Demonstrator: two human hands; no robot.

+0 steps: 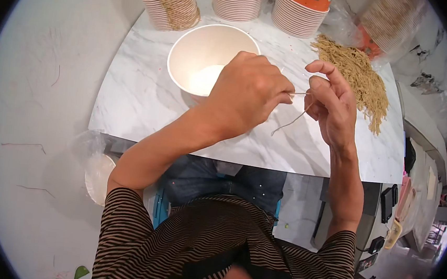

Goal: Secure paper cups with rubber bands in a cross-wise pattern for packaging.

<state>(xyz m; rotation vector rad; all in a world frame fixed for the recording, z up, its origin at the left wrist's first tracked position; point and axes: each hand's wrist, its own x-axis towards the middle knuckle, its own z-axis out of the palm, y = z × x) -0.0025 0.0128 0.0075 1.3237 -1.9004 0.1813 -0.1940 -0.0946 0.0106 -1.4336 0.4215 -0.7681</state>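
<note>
The person wears a short-sleeved top with fine brown and black horizontal stripes (the sleeves end above the elbows) and blue denim trousers. Both forearms are bare, and the left hand (248, 91) and right hand (331, 103) carry no gloves.

Your table (142, 101) is white marble with grey veins; the bowl (188, 47) is white, the far-right string pile (362, 79) tan, the far cup stacks (296, 11) orange-topped, your shirt (137, 237) brown-and-black striped.

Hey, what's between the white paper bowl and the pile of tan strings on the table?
In the head view, the left hand and right hand sit between the bowl and the pile, pinching one tan string over the marble table.
</note>
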